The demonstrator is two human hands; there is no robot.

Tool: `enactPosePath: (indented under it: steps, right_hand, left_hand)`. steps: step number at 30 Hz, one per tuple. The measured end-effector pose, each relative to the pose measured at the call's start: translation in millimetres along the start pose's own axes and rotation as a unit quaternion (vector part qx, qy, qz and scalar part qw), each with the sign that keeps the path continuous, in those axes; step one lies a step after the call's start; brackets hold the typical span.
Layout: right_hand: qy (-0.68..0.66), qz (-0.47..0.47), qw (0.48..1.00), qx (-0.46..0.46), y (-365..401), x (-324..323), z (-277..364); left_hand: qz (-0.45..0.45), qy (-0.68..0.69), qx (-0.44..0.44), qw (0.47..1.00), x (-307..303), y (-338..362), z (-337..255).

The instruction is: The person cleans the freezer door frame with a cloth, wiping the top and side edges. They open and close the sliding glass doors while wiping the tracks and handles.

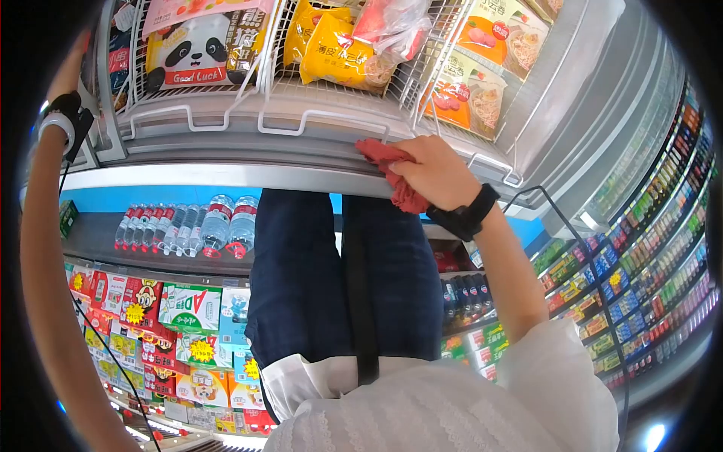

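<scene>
My right hand is closed around a crumpled red cloth, whose upper end lies against the grey front rim of a freezer. Just above it are white wire baskets holding frozen food. One basket has yellow packs, partly under a clear plastic bag with pink contents. To its right are orange and white packs. My left hand reaches to the freezer's left side by the grey frame, its fingers mostly lost at the dark image edge. Near it sits a panda-printed pack.
Behind me, upside down in view, are shelves with water bottles and stacked drink cartons. Long shelves of small goods curve along the right. A black cable loops beside my right arm, and another hangs by my left arm.
</scene>
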State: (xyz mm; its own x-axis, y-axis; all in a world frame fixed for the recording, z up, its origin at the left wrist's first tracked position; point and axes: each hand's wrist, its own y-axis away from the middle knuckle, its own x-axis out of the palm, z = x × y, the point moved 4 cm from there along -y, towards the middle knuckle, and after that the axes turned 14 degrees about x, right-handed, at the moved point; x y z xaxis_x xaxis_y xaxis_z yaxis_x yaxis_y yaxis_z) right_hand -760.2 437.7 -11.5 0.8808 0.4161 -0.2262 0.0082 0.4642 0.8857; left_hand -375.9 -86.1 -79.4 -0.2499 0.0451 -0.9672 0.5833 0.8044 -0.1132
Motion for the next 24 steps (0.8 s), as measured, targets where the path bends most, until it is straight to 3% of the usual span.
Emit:
enactPosePath:
  steps: [2,4,6,8,9,10,12,14,16,17,18,19,21,22,24]
  right_hand:
    - [0.043,-0.047,0.998,0.011,1.8,3.3,6.2]
    - [0.076,-0.057,0.995,0.023,-3.8,4.3,6.4]
    - [-0.11,0.027,0.993,0.034,-11.6,6.6,5.8]
    - [-0.118,0.031,0.992,0.016,-26.4,16.9,5.2]
    - [-0.129,0.032,0.991,0.004,-31.6,22.6,8.6]
    - [-0.131,0.034,0.991,0.004,-35.6,29.5,11.9]
    - [-0.246,0.059,0.967,0.001,-47.3,38.2,24.4]
    - [-0.271,0.098,0.958,0.015,-54.2,42.8,27.2]
    - [-0.412,0.214,0.885,0.021,-51.7,40.2,25.9]
    - [-0.48,0.26,0.837,0.028,-40.4,30.3,27.9]
    - [-0.509,0.242,0.825,0.046,-30.4,17.2,25.9]
    - [-0.519,0.19,0.829,0.085,-26.8,8.8,8.8]
    - [-0.627,0.158,0.756,0.103,-13.4,-5.8,-18.5]
    - [-0.622,0.08,0.77,0.117,-2.6,-16.6,-22.2]
    - [-0.714,0.101,0.688,0.077,7.5,-20.0,-25.5]
  left_hand:
    - [-0.053,-0.012,0.066,0.996,-4.8,2.7,-14.5]
    - [-0.037,-0.01,0.056,0.998,-4.9,5.2,-24.9]
    - [-0.005,-0.007,0.037,0.999,-4.1,6.7,-28.4]
    - [0.028,-0.011,0.016,0.999,-9.3,10.0,-25.7]
    - [0.055,-0.1,-0.037,0.993,-5.9,5.2,-3.7]
    - [0.058,-0.102,-0.037,0.992,-0.6,2.3,12.5]
    - [0.105,-0.152,-0.043,0.982,-3.9,-1.7,14.5]
    - [0.051,-0.181,-0.015,0.982,-9.9,4.4,-7.2]
    - [-0.071,-0.202,0.026,0.976,-28.3,7.5,-60.6]
    - [-0.093,-0.225,0.033,0.969,-31.5,7.8,-55.8]
    - [-0.092,-0.226,0.027,0.969,-37.2,9.3,-68.6]
    - [-0.088,-0.109,0.054,0.989,-45.5,9.9,-102.0]
    - [-0.077,0.131,0.106,0.983,-58.7,10.6,-162.1]
    - [-0.076,0.132,0.102,0.983,-58.7,12.2,-161.0]
    - [-0.077,0.101,0.111,0.986,-60.5,10.5,-160.0]
